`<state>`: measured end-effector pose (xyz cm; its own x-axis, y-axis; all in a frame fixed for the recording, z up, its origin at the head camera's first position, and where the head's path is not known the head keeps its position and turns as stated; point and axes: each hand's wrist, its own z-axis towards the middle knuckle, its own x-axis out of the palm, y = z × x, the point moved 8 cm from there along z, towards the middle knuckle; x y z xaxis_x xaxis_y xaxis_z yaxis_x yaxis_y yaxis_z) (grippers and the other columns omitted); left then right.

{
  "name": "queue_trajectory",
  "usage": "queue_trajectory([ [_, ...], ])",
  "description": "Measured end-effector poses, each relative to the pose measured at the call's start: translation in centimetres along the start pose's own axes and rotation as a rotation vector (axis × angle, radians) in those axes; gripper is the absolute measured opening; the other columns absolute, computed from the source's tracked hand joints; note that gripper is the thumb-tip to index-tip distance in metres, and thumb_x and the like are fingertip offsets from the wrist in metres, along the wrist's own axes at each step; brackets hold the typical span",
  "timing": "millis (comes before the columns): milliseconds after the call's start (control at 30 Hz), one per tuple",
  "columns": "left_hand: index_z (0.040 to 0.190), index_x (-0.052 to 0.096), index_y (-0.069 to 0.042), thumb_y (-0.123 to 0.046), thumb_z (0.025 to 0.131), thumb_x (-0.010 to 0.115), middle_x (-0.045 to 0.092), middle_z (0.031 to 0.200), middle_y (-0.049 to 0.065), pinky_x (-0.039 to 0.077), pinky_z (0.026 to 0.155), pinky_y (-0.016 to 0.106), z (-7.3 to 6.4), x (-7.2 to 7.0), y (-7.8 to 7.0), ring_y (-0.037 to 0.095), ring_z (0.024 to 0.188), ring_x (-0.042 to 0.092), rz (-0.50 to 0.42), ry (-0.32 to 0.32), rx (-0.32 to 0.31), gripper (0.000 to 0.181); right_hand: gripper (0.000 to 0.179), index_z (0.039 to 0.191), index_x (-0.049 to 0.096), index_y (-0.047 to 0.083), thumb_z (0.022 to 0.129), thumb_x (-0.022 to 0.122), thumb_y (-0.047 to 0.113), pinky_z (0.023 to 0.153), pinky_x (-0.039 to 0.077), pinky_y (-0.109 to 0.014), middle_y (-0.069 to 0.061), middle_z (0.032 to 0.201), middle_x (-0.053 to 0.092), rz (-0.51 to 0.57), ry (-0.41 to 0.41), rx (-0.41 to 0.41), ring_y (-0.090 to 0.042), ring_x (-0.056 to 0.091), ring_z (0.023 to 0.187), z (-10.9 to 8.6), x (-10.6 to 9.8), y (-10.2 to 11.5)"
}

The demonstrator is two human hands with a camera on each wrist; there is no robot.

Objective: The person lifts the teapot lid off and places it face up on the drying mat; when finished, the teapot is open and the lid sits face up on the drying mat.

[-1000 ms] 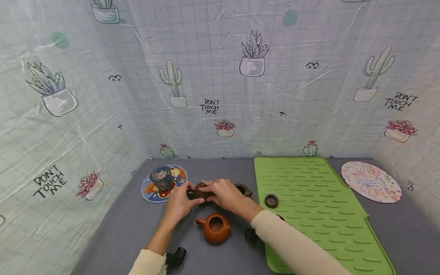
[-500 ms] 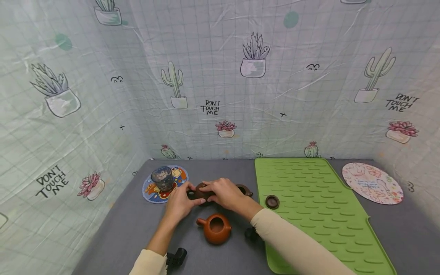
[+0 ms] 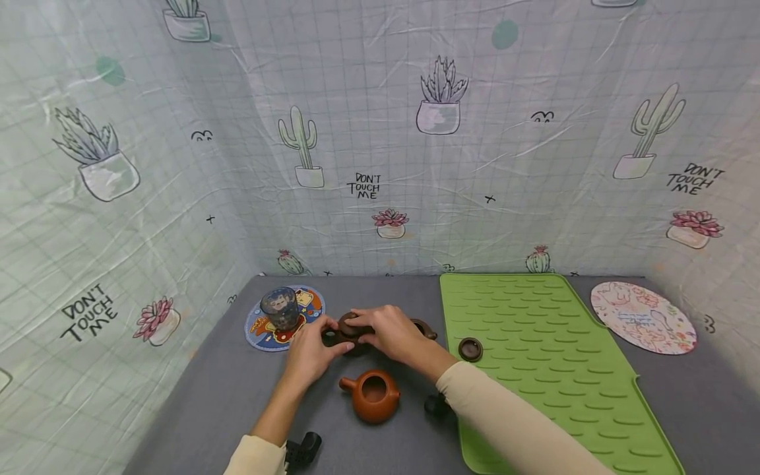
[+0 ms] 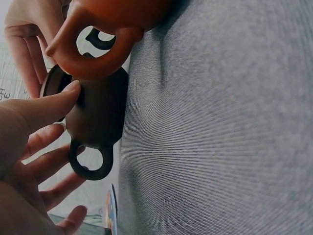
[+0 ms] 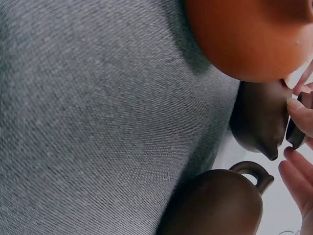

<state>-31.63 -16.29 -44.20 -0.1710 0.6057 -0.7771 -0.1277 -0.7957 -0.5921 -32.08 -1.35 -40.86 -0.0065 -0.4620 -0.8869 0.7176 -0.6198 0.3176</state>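
Observation:
A dark brown teapot stands on the grey cloth, its ring handle toward the left side. My left hand steadies it, thumb on the near side near the rim and fingers spread around the far side and handle. Above the pot's mouth, my right hand pinches a dark round lid between thumb and fingers; the lid is tilted and apart from the rim. An orange-brown teapot without a lid sits in front of both hands. A second dark teapot, also lidless, is partly hidden behind the right hand.
A green ridged mat covers the right, with a small dark lid on its left edge. A patterned glass stands on a blue round coaster at back left. A pink floral oval mat lies far right.
The right hand has raised the dark lid slightly off the teapot and tilted it. The left hand stays at the teapot; the other teapots have not moved.

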Motion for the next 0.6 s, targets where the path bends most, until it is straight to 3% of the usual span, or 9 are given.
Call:
queue_trajectory([
  [300, 0.1, 0.072, -0.021, -0.033, 0.078, 0.089, 0.077, 0.107, 0.002, 0.045, 0.093, 0.057, 0.1, 0.0, -0.4, 0.03, 0.106, 0.068, 0.047, 0.006, 0.047, 0.031, 0.041, 0.129, 0.073, 0.022, 0.088, 0.079, 0.014, 0.083, 0.061, -0.032, -0.003, 0.136, 0.07, -0.003, -0.058, -0.005, -0.022, 0.075, 0.108, -0.2, -1.1, 0.0],
  [600, 0.1, 0.072, -0.022, -0.034, 0.079, 0.088, 0.076, 0.104, 0.002, 0.046, 0.09, 0.056, 0.2, 0.0, -0.3, 0.029, 0.102, 0.068, 0.069, 0.018, 0.038, 0.029, 0.042, 0.138, 0.066, 0.021, 0.096, 0.07, 0.019, 0.082, 0.061, -0.03, -0.003, 0.134, 0.071, 0.022, -0.113, -0.014, -0.019, 0.076, 0.104, -0.5, -2.5, 0.2],
])
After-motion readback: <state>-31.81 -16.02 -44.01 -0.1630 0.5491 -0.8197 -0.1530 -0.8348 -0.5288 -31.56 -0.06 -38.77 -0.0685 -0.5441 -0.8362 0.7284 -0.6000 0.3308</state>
